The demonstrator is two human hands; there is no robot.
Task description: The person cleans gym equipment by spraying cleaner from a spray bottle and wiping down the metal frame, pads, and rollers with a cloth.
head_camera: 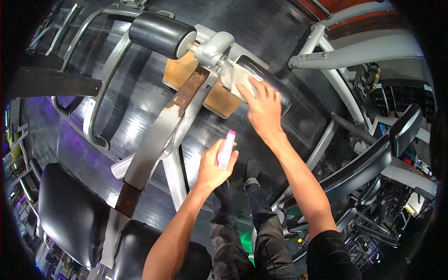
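Note:
In my left hand (214, 164) is a pink and white spray bottle (226, 149), gripped near the middle of the view. Above and to the right, my right hand (264, 108) presses a pale cloth (239, 82) against the end of a black roller pad (267, 82) on a gym machine. The cloth partly covers the pad's near end and the metal axle beside it. A second black roller pad (161, 35) sits on the other side of the grey metal bracket (218, 45). A grey beam with worn brown patches (154, 140) runs down from the bracket.
Black padded seats (70, 213) lie at the lower left. Wooden footplates (222, 101) are beneath the bracket. Curved metal rails (91, 115) stand at the left. Another machine's grey frame (350, 56) and black backrest (360, 164) are at the right. Dark flooring lies below.

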